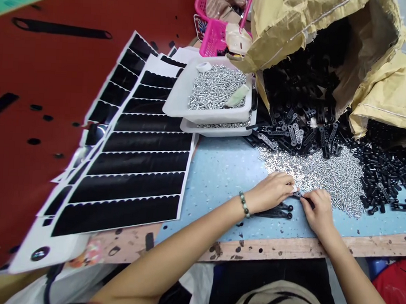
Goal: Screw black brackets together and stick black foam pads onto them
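Observation:
My left hand (271, 191), with a beaded bracelet at the wrist, is closed in a pinch at one end of a small black plastic piece (297, 195). At its other end, the thumb and fingers of my right hand (319, 211) are closed on the piece too. Long black plastic parts with round ends (277, 213) lie on the blue mat just below my left hand. Right beyond my fingers spreads a pile of small silver metal pins (336, 175), with tiny flat silver pieces (283, 166) at its left side. My fingers cover part of the held piece.
An open brown paper sack (289, 34) spills black plastic parts (294, 133). More small black pieces (390, 173) are heaped at right. A white tub (178, 97) of silver pins sits on another tray. Sheets of black strips (138, 162) lie left; pink baskets (213, 38) stand behind.

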Action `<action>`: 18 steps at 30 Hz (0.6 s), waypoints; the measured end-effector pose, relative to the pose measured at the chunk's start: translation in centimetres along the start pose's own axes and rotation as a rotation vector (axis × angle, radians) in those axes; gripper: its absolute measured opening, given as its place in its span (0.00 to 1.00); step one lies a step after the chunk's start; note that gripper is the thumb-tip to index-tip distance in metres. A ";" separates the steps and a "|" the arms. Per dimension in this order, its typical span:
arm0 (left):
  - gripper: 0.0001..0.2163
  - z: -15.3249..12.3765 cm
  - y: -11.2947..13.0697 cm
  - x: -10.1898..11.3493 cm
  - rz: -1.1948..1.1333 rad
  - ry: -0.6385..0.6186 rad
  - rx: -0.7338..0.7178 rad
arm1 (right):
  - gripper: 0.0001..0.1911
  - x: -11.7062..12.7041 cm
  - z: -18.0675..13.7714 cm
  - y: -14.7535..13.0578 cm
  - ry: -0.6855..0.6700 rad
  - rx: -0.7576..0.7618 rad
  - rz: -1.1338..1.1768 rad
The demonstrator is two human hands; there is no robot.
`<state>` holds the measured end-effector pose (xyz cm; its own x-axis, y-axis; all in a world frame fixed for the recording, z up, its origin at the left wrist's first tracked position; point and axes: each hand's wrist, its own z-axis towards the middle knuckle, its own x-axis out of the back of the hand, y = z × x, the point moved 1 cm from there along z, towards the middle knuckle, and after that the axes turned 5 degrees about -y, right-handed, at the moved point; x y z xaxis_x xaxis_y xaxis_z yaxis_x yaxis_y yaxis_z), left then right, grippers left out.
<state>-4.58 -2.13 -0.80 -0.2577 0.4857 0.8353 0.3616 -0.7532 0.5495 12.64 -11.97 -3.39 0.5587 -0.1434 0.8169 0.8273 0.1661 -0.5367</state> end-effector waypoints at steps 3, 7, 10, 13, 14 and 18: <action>0.09 -0.2 -0.2 -0.2 -0.012 -0.011 0.025 | 0.06 -0.8 -0.5 -0.3 0.040 0.020 -0.103; 0.07 -0.3 -0.6 0.0 -0.084 -0.044 0.027 | 0.06 -0.9 -0.5 -0.8 0.058 0.077 -0.145; 0.07 -0.2 -1.0 0.1 -0.091 -0.058 0.050 | 0.05 -1.0 -0.3 -0.7 0.055 0.084 -0.134; 0.07 -0.3 -1.3 0.2 -0.097 -0.071 0.045 | 0.05 -1.2 -0.3 -0.6 0.048 0.103 -0.134; 0.07 -0.3 -1.3 0.2 -0.104 -0.080 0.034 | 0.05 -1.3 -0.3 -0.6 0.042 0.117 -0.133; 0.08 -0.5 -1.1 0.4 -0.139 -0.089 0.025 | 0.05 -1.3 -0.3 -0.4 0.032 0.121 -0.081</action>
<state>-5.50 -1.30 -1.06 -0.2265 0.6226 0.7491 0.3503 -0.6655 0.6590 11.60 -12.15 -4.28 0.4940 -0.1916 0.8481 0.8575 0.2688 -0.4387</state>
